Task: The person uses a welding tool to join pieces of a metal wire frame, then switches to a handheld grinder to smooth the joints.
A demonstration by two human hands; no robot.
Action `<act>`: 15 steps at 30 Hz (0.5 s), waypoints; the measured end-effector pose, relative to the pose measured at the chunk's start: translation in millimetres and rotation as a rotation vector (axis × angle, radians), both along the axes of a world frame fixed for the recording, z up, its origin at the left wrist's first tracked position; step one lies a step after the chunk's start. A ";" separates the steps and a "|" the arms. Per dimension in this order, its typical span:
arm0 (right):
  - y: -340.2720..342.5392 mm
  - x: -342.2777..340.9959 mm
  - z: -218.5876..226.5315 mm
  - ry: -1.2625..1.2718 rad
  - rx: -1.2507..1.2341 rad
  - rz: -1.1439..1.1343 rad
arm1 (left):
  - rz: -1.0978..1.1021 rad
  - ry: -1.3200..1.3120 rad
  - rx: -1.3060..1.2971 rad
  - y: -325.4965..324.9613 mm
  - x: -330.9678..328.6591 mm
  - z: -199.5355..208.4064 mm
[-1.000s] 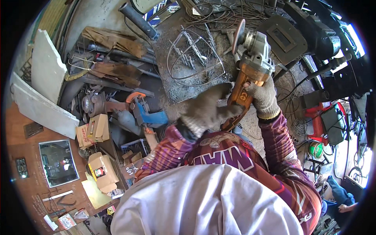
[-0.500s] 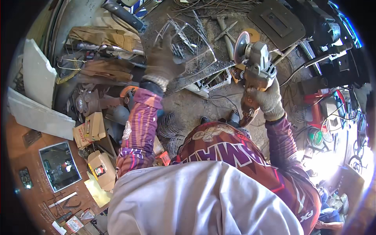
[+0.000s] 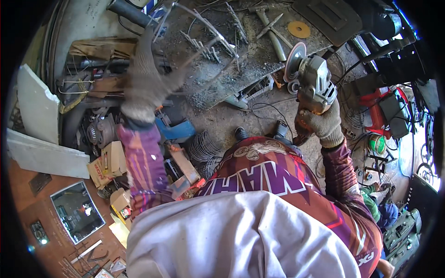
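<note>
Grit-strewn worktable (image 3: pixel 257 60), a bent metal-rod frame (image 3: pixel 218 35) over its left part, an angle grinder (image 3: pixel 317 81) at its near edge.
Bare concrete floor (image 3: pixel 227 121) leaves room between that straight edge and the person's body; a dark, flat welding shield (image 3: pixel 330 19) blocks the far right corner. Motion blurs the gloved left hand (image 3: pixel 147 81) beside the frame; whether its fingers close on it, I cannot tell. The knit-gloved right hand (image 3: pixel 324 125) wraps its fingers round the grinder's body. Behind lie a hammer (image 3: pixel 276 45) and a round tan disc (image 3: pixel 299 29).
</note>
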State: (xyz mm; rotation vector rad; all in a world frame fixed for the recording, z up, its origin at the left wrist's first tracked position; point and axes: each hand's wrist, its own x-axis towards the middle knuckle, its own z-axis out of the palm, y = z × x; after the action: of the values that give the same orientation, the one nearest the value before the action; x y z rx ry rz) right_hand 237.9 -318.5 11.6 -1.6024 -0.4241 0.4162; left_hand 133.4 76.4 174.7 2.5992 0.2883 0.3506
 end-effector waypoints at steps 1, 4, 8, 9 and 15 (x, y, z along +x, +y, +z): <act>6.6 -4.8 8.8 0.010 0.012 0.010 | -0.040 -0.095 0.201 -8.9 -7.5 -2.6; 20.7 -18.6 7.5 0.001 -0.101 0.029 | 0.058 -0.021 0.388 -5.9 -49.5 -37.5; 41.1 -47.0 -2.5 -0.130 -0.218 0.103 | 0.051 -0.007 0.207 2.5 -79.6 -86.1; 45.6 -51.1 -0.4 -0.149 -0.259 0.128 | 0.076 0.077 0.179 1.2 -83.1 -95.5; 58.7 -78.5 -18.0 -0.122 -0.373 0.211 | 0.057 0.189 0.326 2.7 -91.8 -128.0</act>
State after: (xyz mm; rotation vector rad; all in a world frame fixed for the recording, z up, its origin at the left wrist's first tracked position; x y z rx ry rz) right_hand 159.3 -259.8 -6.4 -1.9594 -0.6398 0.5852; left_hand 41.6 79.1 46.7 2.9562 0.4008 0.1825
